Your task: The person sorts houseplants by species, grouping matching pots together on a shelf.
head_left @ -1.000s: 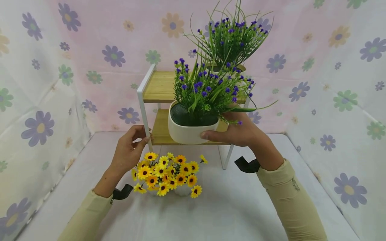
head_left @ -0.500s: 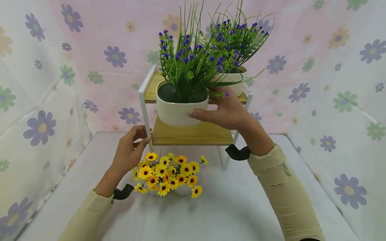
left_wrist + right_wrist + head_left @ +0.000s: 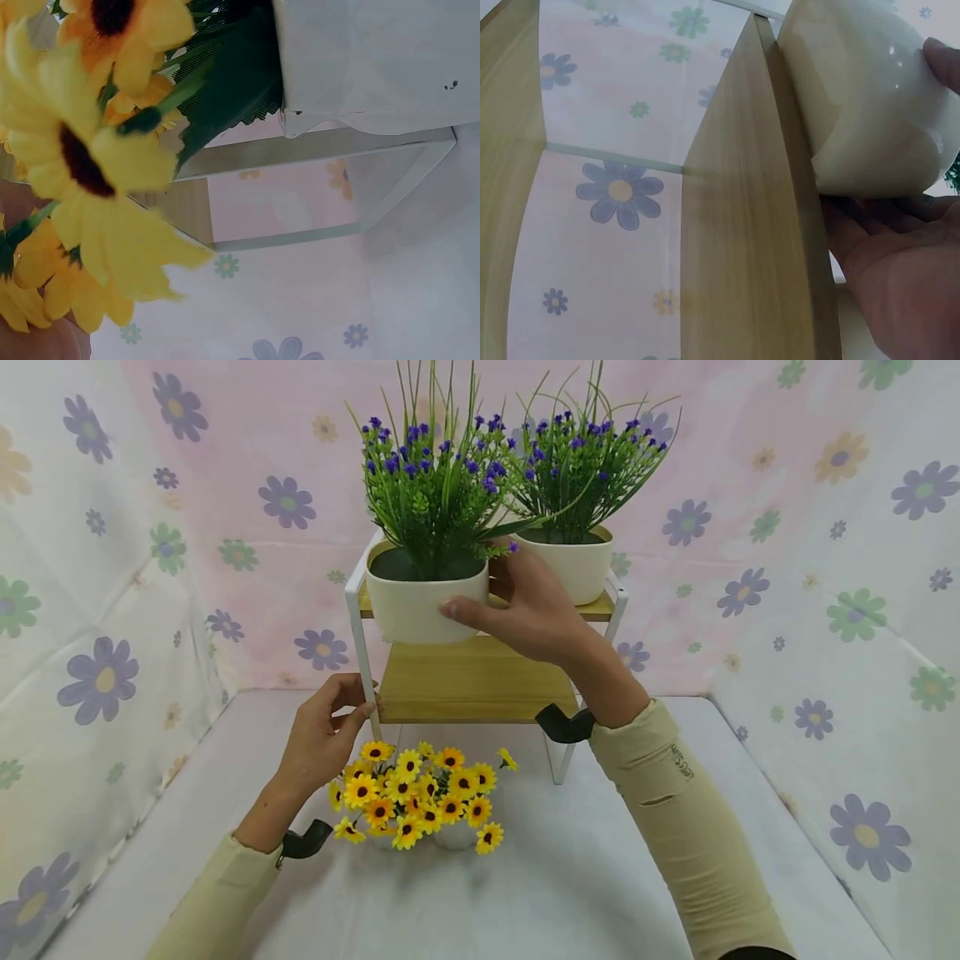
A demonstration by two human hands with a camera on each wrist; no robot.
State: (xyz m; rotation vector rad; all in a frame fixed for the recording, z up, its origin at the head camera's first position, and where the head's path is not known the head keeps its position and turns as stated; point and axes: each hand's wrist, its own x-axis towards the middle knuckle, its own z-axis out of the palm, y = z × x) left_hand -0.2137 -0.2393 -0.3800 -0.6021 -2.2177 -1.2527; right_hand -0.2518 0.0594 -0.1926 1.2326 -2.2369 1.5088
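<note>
My right hand [image 3: 528, 610] grips a white oval flowerpot [image 3: 420, 606] from its right side, thumb across the front. Purple flowers and long green blades grow from it. It is at the left front edge of the top board of a two-tier wooden shelf [image 3: 480, 681]; in the right wrist view the pot [image 3: 870, 112] lies close against the board's edge, and whether it bears on it I cannot tell. My left hand [image 3: 318, 735] pinches the shelf's white left post [image 3: 362, 664] between thumb and fingers.
A matching purple-flowered pot [image 3: 573, 568] stands at the right of the top board. In front of the shelf, on the white-covered table [image 3: 570, 860], are yellow flowers [image 3: 408, 793] in white pots. Flower-printed cloth walls [image 3: 277, 585] enclose the table.
My right hand has moved the purple-flowered pot up and to the left, from in front of the lower board to the top board's left edge. The left hand has stayed on the post.
</note>
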